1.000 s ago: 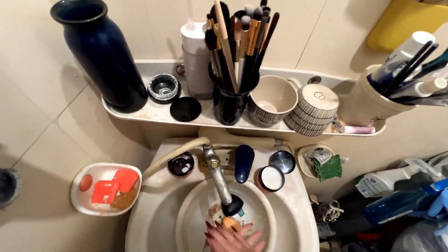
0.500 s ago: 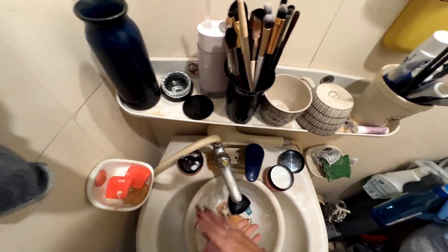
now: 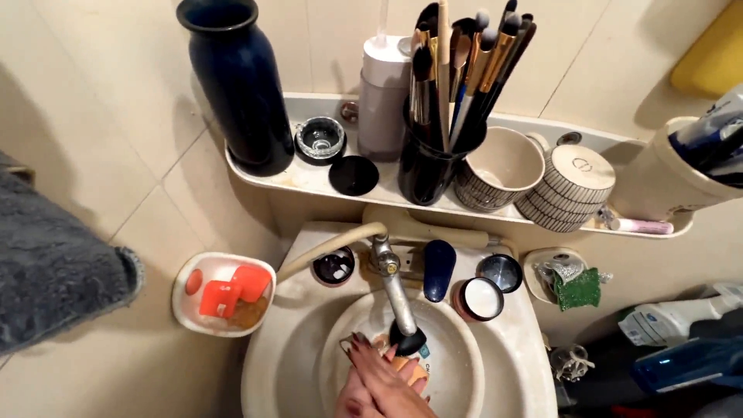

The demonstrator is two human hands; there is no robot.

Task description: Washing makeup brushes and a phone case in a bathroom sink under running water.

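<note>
Our fingers (image 3: pixel 370 358) lie straight and pressed together, 1 hand (image 3: pixel 385 385) over the other, both closed around an orange sponge (image 3: pixel 405 367) in the middle of the basin (image 3: pixel 464 371); which hand is uppermost we cannot tell. They sit just under the tap's black spout (image 3: pixel 406 339). On the sink's back edge stand 3 small round jars (image 3: pixel 480 298) and 1 dark blue bottle (image 3: pixel 439 268). Along the shelf (image 3: pixel 302 179) above: 1 dark blue vase (image 3: pixel 236 85) at the left end, 1 black cup of brushes (image 3: pixel 429 166), and 2 striped cups (image 3: pixel 534 179).
</note>
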